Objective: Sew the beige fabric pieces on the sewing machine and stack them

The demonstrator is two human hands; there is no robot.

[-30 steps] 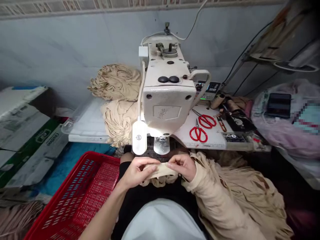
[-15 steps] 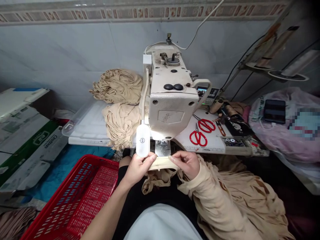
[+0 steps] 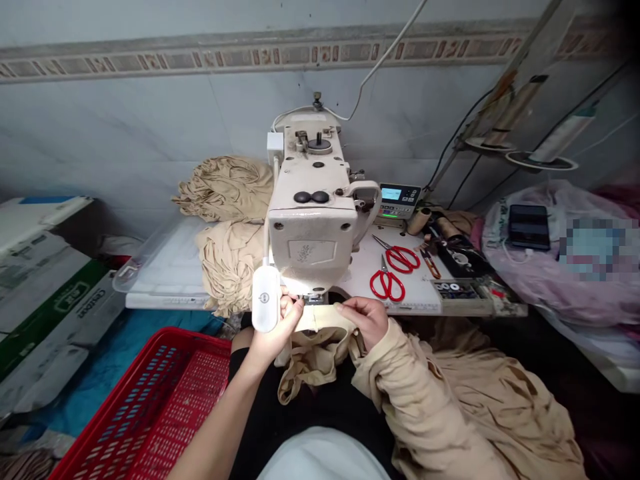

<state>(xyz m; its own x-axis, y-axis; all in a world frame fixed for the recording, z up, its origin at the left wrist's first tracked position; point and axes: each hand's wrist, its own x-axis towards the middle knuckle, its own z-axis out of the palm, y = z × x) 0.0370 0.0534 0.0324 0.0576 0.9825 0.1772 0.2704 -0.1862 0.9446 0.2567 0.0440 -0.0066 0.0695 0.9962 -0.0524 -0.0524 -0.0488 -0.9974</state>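
Observation:
My left hand point(image 3: 277, 327) and my right hand point(image 3: 367, 322) pinch the two ends of a beige fabric band point(image 3: 320, 319), held taut just in front of the presser foot point(image 3: 315, 300) of a white industrial sewing machine point(image 3: 310, 217). A crumpled beige garment point(image 3: 313, 363) hangs below the band over my dark lap. My left hand sits close behind a white LED lamp point(image 3: 265, 298), which hides part of the foot area. My right arm wears a beige sleeve point(image 3: 415, 380), and more beige cloth point(image 3: 500, 393) spreads beside it.
Folded beige fabric point(image 3: 227, 267) lies left of the machine on the white table point(image 3: 355, 273). Two pairs of red scissors point(image 3: 387, 283) and thread snips point(image 3: 430, 263) lie to its right. A red plastic basket point(image 3: 165, 407) stands at lower left.
Both hands have moved closer to the presser foot with the band, and more of the garment now hangs below it. The whole view has tilted and shifted slightly.

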